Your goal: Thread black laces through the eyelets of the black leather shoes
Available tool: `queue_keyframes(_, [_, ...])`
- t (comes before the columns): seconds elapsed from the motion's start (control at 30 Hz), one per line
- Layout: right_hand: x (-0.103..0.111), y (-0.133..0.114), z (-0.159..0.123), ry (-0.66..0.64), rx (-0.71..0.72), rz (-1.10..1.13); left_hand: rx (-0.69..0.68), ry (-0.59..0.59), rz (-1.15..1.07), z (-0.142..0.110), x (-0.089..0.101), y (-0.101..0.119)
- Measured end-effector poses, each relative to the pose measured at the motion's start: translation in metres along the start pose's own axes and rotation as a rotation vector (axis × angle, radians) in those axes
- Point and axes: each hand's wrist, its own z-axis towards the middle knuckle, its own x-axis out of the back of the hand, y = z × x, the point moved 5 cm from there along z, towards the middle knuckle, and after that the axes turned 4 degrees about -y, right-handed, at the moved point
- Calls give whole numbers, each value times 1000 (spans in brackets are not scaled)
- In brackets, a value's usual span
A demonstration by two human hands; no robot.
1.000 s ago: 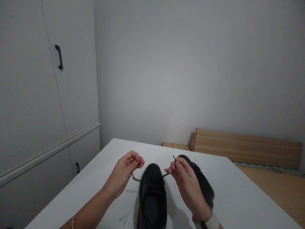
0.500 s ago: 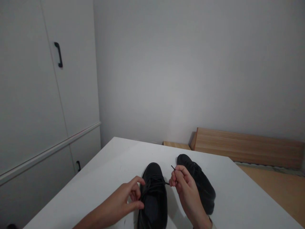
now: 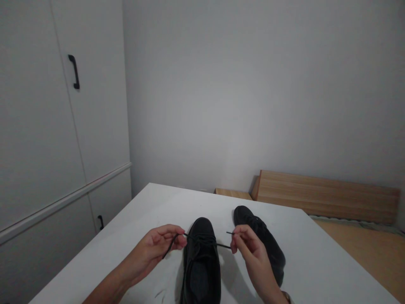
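A black lace-up shoe (image 3: 202, 270) rests on the white table (image 3: 177, 202), its toe pointing away from me. On its left side, my left hand (image 3: 166, 241) pinches one end of the black shoelace (image 3: 224, 245), and a loose tail hangs from the fingers. To the right, my right hand (image 3: 248, 245) pinches the other end, its tip poking out above the fingers. The lace runs from both hands to the top of the shoe. A second black shoe (image 3: 268, 240) lies angled behind my right hand, which partly covers it.
Left of the table stands a white cabinet (image 3: 98, 126) with black handles. Behind the table are a grey wall (image 3: 202, 93) and a wooden headboard (image 3: 316, 194). A tan bed surface (image 3: 357, 249) lies at the right.
My left hand, earlier beside the shoe with thumb and finger apart, has taken hold of a lace end and moved left and up. My right hand has shifted slightly right with its lace end.
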Motion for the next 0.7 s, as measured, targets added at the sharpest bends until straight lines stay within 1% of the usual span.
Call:
queue_keyframes(0.07, [-3,-1,-4,-64,2,-137,-24,58,86,2,3,2])
queue_keyframes(0.13, [-7,-3,-7,-127,23,-243,-50,162,171,4,8,5])
queue_keyframes(0.17, [-9,-4,-7,-157,42,-291,-71,212,177,5,11,7])
queue_keyframes(0.23, [-12,-7,-9,-202,87,-375,-119,268,98,8,13,9])
queue_keyframes(0.33, [-15,-9,-9,-227,130,-452,-185,261,-114,12,13,10])
queue_keyframes(0.37, [-15,-9,-9,-236,133,-464,-196,258,-154,13,12,10])
queue_keyframes(0.4, [-15,-8,-9,-243,135,-472,-198,261,-156,13,13,11])
queue_keyframes(0.43, [-15,-8,-9,-247,134,-476,-195,267,-110,12,13,12])
queue_keyframes(0.5, [-15,-7,-9,-252,130,-484,-176,257,118,10,12,16])
queue_keyframes(0.57, [-15,-7,-8,-255,127,-493,-175,209,456,8,8,21])
queue_keyframes(0.63, [-16,-7,-8,-265,128,-505,-208,121,800,6,-1,23])
queue_keyframes(0.7, [-18,-6,-7,-274,132,-515,-271,9,1077,4,-14,21])
